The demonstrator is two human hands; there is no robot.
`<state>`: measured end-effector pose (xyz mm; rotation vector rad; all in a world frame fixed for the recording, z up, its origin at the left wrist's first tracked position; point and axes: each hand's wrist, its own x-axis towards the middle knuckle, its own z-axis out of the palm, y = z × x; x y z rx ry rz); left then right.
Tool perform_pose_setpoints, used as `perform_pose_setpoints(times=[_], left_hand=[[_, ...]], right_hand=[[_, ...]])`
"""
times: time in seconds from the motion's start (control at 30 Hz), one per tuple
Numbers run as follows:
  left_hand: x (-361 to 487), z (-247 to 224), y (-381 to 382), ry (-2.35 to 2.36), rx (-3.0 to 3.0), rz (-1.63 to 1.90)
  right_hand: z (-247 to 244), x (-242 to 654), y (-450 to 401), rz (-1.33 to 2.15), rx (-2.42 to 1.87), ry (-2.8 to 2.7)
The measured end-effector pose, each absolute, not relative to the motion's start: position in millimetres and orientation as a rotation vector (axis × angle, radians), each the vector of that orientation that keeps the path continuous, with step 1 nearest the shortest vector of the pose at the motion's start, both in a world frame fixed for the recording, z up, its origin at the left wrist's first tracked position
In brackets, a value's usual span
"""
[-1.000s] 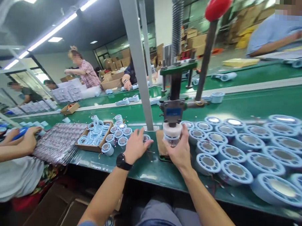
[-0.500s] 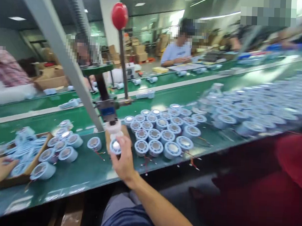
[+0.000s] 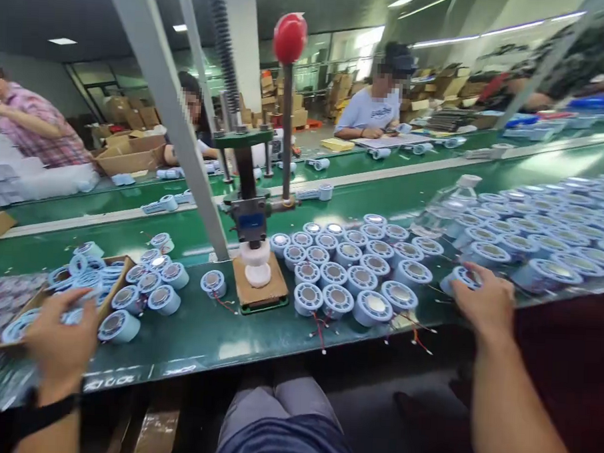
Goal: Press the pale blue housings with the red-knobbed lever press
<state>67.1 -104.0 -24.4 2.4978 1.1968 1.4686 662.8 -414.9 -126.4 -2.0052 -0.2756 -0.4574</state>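
Note:
My right hand (image 3: 486, 305) is closed around a round light-blue fan housing (image 3: 460, 281) at the right, beside the dense rows of similar ones. My left hand (image 3: 63, 336) is over a cardboard box (image 3: 122, 279) of light-blue plastic rings (image 3: 83, 267); thumb and fingers are apart, with rings showing between them. Between my hands stands a hand press (image 3: 252, 221) with a red-knobbed lever (image 3: 290, 39). Its white pad sits above a white round seat (image 3: 258, 274) on a brown board, with no housing there.
Housings with trailing wires (image 3: 320, 331) stand in groups either side of the press. A clear plastic bottle (image 3: 448, 203) lies tilted among them. A grey metal post (image 3: 171, 114) rises left of the press. Beyond the green conveyor (image 3: 384, 183), people work at the far side.
My right hand has left the press seat, where it held a housing, and is now on one at the right. My left hand has lifted slightly over the ring box. The view has shifted.

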Motion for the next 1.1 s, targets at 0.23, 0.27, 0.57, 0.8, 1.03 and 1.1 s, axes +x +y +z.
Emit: perform_pose_setpoints(times=[0.23,0.27,0.57,0.8,1.03,1.1], left_hand=[[128.3,-122.0,-170.1,1.031,2.548,0.927],[130.2,-125.3,-171.6,1.042,2.535,0.817],[121.6,-115.3,-160.9,1.060,2.387,0.595],[117.1,-124.2,-167.2,0.954,2.448,0.625],[125.6,-133.2,-182.1,1.372,2.303,0.876],[135.0,-125.7,-186.7,1.334,2.161,0.902]], right_hand=[[-84.3,510.9,-370.7,-0.600,-1.796,-0.523],[-80.0,473.2,-351.9,-0.442,-1.709,-0.747],[-85.3,302.8,-161.2,0.295,-1.844,-1.732],[-121.7,314.6,-229.0,0.321,-1.660,-1.796],[-151.6,325.7,-267.7,0.220,-1.485,-1.538],[-154.8,325.0,-265.7,0.222,-1.473,-1.481]])
